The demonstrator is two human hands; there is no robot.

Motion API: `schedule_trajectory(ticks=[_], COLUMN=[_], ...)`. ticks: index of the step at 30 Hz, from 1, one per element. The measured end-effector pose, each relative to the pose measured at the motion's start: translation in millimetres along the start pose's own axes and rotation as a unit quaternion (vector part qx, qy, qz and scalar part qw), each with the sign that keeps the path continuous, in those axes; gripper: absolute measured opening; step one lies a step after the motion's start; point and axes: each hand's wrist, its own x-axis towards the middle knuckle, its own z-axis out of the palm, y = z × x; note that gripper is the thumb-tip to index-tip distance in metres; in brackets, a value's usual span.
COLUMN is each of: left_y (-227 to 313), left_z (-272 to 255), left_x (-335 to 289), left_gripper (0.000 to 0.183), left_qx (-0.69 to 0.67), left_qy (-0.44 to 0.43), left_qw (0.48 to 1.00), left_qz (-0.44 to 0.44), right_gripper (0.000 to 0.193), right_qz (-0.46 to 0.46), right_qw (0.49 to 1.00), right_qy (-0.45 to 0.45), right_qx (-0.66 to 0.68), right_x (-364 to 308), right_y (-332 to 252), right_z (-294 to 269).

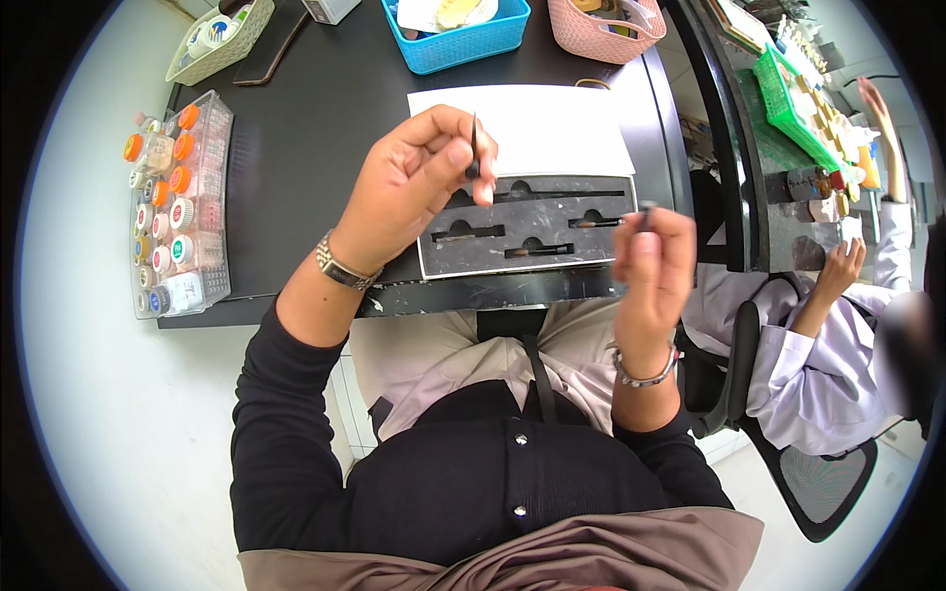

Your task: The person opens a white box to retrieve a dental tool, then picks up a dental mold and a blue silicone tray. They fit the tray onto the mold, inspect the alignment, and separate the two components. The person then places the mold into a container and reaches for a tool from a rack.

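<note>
My left hand [419,172] is closed, pinching a slim dark tapered piece [474,158] with its fine point upward, over the open box. My right hand [653,271] is blurred, with thumb and fingers together on a small dark piece [646,214] by the box's right edge; its kind cannot be made out. Beneath both hands, the flat box [426,258] has its white lid [562,128] folded back. Its grey foam insert [537,216] has several cut slots. Small brush heads [542,250] lie in some of the lower slots. My left hand hides part of the long upper slot.
A clear rack [219,236] of small capped jars stands at the black table's left. Along the back are a cream basket [246,34], a blue basket [463,49] and a pink basket [611,44]. A co-worker [818,374] sits at the right bench near a green basket [798,123].
</note>
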Motion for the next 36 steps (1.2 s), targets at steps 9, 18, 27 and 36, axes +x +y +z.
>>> schedule_trajectory(ticks=[9, 18, 27, 36], left_y=[-9, -8, -9, -8], left_z=[5, 8, 8, 7], left_x=[2, -2, -2, -2], left_gripper=[0.015, 0.013, 0.014, 0.013], left_qx=[-0.13, -0.118, -0.09, -0.05], left_qy=[0.1, 0.096, 0.079, 0.068], left_qw=[0.985, 0.988, 0.992, 0.995], left_qz=[-0.055, -0.039, -0.036, -0.047], right_gripper=[0.009, 0.009, 0.009, 0.009], right_qz=[0.038, 0.053, 0.055, 0.062], right_qw=[0.992, 0.991, 0.992, 0.993], right_qy=[-0.114, -0.114, -0.115, -0.102], right_qx=[-0.022, -0.039, -0.012, -0.024], right_x=[4, 9, 11, 9], right_y=[-8, -13, -13, -12], right_z=[51, 63, 66, 65])
